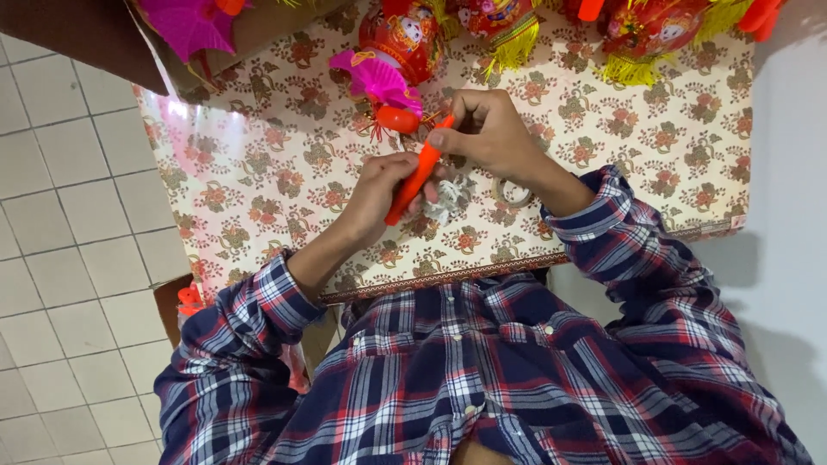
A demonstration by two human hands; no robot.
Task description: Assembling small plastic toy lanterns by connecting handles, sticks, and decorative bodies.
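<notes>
Left hand (379, 194): curled around the near end of the orange stick (418, 175)
Right hand (487, 129): pinching its far end
Stick: mid-tabletop (258, 172)
Risk: a slipping pinch could drop it onto the pink fan (376, 79)

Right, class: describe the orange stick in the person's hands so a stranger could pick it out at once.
Start at the table with the floral cloth. Near its middle, both hands meet: the left hand grips the lower end and the right hand pinches the top of the orange stick. It is plain, slim and smooth, unlike the tasselled red lanterns and pink paper fan behind.
</notes>
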